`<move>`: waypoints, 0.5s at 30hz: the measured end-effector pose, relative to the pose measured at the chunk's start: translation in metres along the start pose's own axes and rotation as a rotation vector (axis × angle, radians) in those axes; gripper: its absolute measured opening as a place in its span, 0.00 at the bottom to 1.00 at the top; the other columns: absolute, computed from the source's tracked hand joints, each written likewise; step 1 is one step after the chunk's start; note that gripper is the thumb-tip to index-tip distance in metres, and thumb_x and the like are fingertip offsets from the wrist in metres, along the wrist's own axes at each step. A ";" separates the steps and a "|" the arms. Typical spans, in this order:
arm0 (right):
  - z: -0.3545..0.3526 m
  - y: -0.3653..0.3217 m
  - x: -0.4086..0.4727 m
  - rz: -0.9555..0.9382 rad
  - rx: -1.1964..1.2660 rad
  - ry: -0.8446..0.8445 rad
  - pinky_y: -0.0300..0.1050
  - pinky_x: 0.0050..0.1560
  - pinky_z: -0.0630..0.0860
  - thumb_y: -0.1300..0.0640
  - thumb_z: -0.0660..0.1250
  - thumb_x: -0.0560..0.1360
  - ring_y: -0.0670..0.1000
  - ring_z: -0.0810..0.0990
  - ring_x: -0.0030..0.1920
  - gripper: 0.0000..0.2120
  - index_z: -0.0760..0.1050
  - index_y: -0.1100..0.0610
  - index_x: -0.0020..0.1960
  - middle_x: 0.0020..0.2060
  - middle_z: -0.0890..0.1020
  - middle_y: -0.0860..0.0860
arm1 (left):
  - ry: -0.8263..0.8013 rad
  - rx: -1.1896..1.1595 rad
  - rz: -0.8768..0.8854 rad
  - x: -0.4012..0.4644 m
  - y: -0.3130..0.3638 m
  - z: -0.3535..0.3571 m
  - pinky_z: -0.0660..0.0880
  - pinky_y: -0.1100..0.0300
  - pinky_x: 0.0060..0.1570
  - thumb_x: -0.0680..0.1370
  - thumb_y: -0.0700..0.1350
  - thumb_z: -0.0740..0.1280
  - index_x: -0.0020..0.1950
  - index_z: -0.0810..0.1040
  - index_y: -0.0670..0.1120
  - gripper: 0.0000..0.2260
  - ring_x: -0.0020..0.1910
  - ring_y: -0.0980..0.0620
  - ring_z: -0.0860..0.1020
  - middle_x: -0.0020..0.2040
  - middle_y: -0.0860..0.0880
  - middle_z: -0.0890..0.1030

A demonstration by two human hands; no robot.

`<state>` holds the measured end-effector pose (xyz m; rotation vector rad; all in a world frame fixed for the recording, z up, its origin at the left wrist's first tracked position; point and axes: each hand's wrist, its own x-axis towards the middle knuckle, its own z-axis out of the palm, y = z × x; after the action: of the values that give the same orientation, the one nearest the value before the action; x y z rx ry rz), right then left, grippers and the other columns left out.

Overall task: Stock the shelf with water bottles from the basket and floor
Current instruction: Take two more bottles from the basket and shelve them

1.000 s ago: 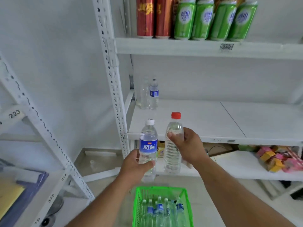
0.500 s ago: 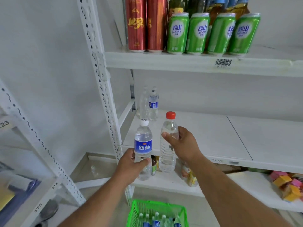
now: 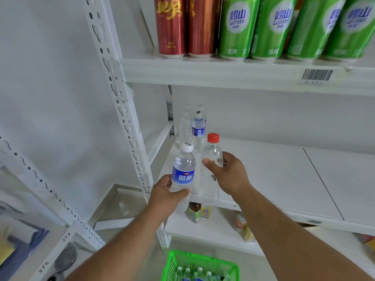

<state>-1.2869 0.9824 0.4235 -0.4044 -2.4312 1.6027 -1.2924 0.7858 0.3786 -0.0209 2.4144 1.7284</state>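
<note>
My left hand grips a blue-labelled water bottle with a white cap, held upright at the front left corner of the middle shelf. My right hand grips a clear bottle with a red cap, upright just to the right of the first. Both bottles hang over the shelf's front edge. Two more water bottles stand at the shelf's back left corner. A green basket with several bottles sits on the floor below.
Red cans and green cans line the upper shelf. The white upright post stands just left of my hands. Small drink packs sit on the lower shelf. Another rack is at the left.
Both hands have lifted the bottles up and forward toward the middle shelf. My view has moved closer to the shelving, and the basket has slid lower in view.
</note>
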 end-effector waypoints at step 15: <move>0.045 -0.003 0.104 0.051 -0.032 0.056 0.39 0.40 0.76 0.41 0.71 0.74 0.47 0.84 0.39 0.17 0.79 0.50 0.57 0.44 0.85 0.46 | -0.091 0.036 -0.031 0.136 -0.008 0.002 0.69 0.60 0.55 0.73 0.49 0.75 0.69 0.71 0.50 0.27 0.59 0.53 0.74 0.68 0.50 0.75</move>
<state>-1.3992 0.9772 0.4104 -0.5136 -2.4263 1.5529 -1.4249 0.7968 0.3509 0.0251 2.3671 1.6354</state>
